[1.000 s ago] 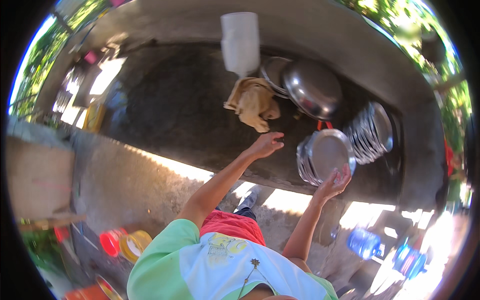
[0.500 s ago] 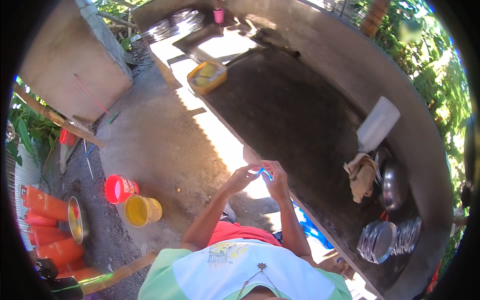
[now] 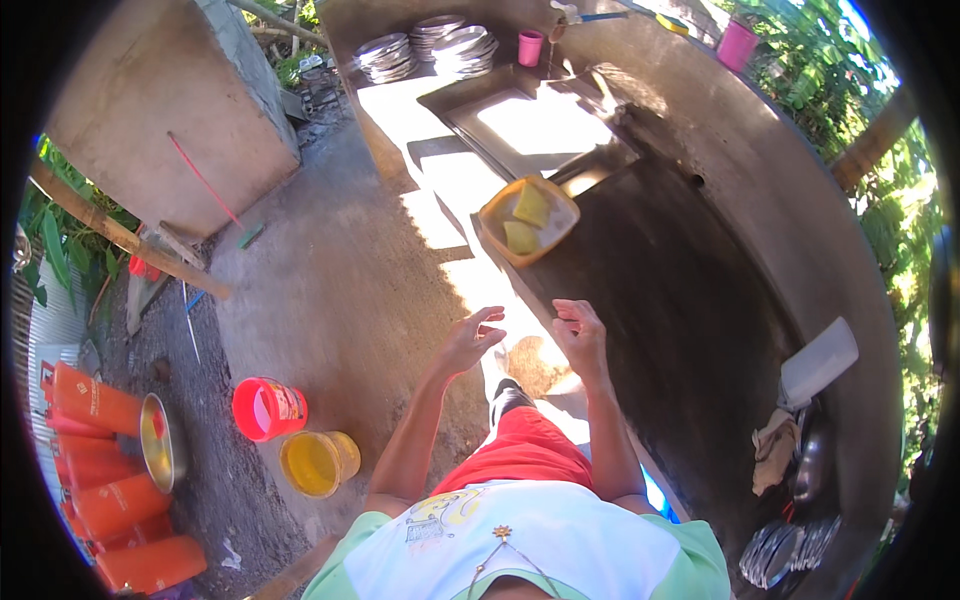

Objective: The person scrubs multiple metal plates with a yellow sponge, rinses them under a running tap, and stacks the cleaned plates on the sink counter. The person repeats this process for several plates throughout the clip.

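My left hand is raised in front of me, its fingers bent but apart, with nothing in them. Across a gap, my right hand hangs by the counter edge with loosely curled fingers and nothing visible in its grip. Ahead of both hands, on the dark concrete counter, stands a yellow square basin. In it lie two yellow sponge-like pieces amid whitish suds. Neither hand touches the basin.
A sink, stacked metal plates and a pink cup are at the counter's far end. A red bucket, a yellow bucket and orange gas cylinders stand left. Plates and a brown cloth lie right.
My hands have moved apart, and the small blue thing they held between them no longer shows. The view has shifted, bringing the sink and yellow basin nearer.
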`<state>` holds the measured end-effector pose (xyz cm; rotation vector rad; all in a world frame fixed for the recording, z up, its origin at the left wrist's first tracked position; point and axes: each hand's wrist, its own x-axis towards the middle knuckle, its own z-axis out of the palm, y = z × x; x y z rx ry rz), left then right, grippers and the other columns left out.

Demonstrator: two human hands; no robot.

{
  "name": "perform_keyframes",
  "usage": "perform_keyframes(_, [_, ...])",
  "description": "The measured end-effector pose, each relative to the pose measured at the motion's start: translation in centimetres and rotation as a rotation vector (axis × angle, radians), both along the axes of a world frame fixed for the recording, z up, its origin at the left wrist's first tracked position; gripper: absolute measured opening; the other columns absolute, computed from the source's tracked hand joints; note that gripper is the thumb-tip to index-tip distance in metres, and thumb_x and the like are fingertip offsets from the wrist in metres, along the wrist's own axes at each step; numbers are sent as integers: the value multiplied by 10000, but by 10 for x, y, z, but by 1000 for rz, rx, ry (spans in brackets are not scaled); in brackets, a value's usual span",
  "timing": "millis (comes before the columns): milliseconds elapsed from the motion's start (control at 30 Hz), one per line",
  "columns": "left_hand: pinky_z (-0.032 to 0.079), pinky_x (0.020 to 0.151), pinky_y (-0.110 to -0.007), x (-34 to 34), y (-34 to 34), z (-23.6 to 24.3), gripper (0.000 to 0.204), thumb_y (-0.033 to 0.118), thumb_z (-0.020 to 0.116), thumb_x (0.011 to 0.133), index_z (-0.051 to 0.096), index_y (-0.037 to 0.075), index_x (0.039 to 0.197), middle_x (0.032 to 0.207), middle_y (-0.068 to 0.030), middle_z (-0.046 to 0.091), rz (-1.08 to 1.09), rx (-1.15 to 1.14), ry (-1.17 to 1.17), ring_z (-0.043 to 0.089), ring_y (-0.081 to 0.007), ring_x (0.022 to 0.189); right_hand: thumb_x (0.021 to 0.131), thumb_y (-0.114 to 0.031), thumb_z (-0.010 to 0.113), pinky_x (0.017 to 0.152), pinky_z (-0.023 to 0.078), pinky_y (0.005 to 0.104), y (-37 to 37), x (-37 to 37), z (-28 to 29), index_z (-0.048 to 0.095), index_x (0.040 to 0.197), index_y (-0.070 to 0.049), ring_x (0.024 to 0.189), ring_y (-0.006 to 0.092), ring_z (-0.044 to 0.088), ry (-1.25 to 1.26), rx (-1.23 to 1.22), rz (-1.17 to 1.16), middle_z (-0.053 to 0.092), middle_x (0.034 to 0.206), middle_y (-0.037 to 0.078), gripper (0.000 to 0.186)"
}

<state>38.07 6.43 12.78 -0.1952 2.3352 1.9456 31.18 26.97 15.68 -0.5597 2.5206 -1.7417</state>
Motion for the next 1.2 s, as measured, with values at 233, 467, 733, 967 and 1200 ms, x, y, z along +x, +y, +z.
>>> perform_keyframes(233, [473, 818, -335, -140, -140, 3, 560, 251, 589, 847, 361, 36, 1311, 1203, -176, 519, 130, -79, -105, 572, -241, 999, 807, -184, 587, 918, 386, 371, -120, -159, -16, 432, 1268, -49, 1110, 266, 472, -275, -304, -41, 458, 1255, 147, 504])
perform_keyframes(467, [470, 842, -376, -254, -281, 27, 697, 382, 520, 880, 184, 24, 1376, 1332, -230, 347, 454, 224, -18, 528, -303, 1063, 781, -434, 611, 998, 213, 537, -284, -300, 24, 113, 1421, -148, 1296, 339, 232, -558, -422, 165, 168, 1435, 195, 859])
perform_keyframes(733, [416, 898, -432, -432, -493, -30, 717, 474, 503, 861, 201, 64, 1366, 1307, -164, 384, 682, 712, 61, 505, -290, 1040, 753, -560, 584, 1028, 131, 541, -476, -458, 14, 5, 1420, -156, 1332, 301, 172, -621, -434, 203, 41, 1461, 182, 971])
perform_keyframes(967, [223, 1003, -572, -628, -681, -115, 893, 617, 556, 748, 203, 62, 1352, 1422, -152, 161, 869, 854, -20, 174, -356, 1302, 716, -413, 704, 1065, 161, 437, -662, -643, 1, 23, 1417, -146, 1333, 287, 160, -540, -418, 15, 64, 1454, 201, 1013])
perform_keyframes(1200, [329, 900, -488, -757, -780, -155, 756, 699, 264, 816, 425, 113, 1266, 1216, -105, 498, 807, 661, -310, 474, -272, 1063, 590, -379, 797, 953, 362, 345, -787, -808, -48, 321, 1284, 40, 1154, 272, 446, -222, -73, -245, 452, 1240, 211, 939])
